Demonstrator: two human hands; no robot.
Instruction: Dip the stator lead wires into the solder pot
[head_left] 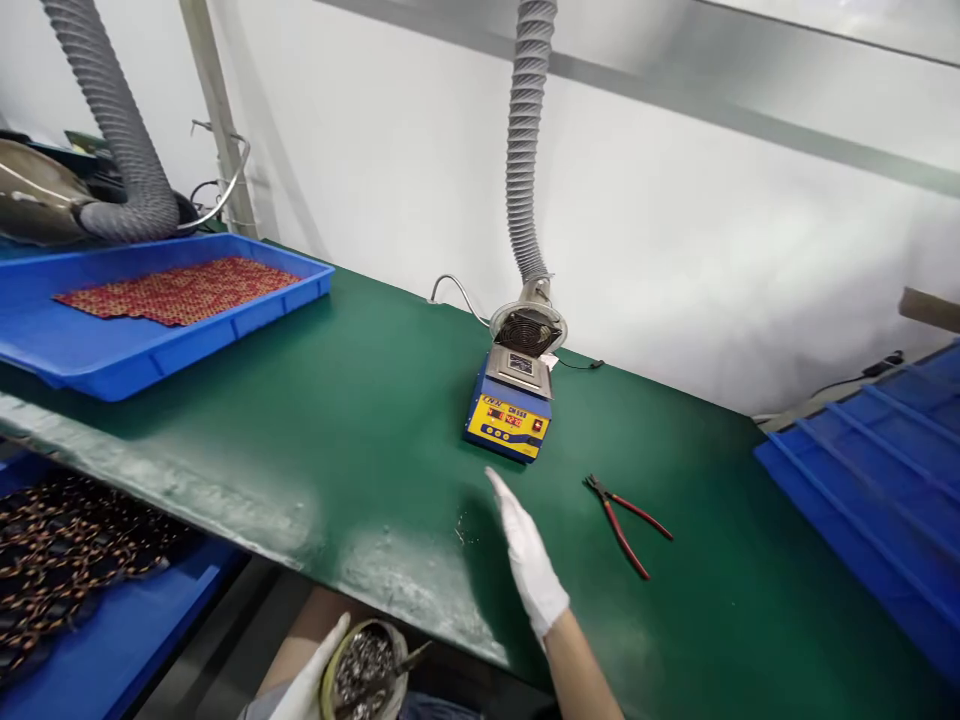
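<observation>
My left hand [309,680], in a white glove, grips a round tub [330,688] below the table's front edge. Shiny silvery scraps [364,662] fill the tub, and a thin stick-like tool [411,657] leans out over its rim. My right hand [527,558], also white-gloved, is over the green tabletop with its fingers stretched out and nothing in it. Small bright crumbs [460,530] lie on the table to its left. Beyond the fingertips stands a blue and yellow solder pot [508,415] with a lit red display. Red-handled pliers [621,520] rest spread on the table at the right.
A grey extraction hose [529,150] comes down to a round hood behind the solder pot. At the left is a blue tray [172,355] with red-brown parts [191,290]. Black coiled parts [60,560] fill a lower bin. Blue trays [877,480] stand at the right.
</observation>
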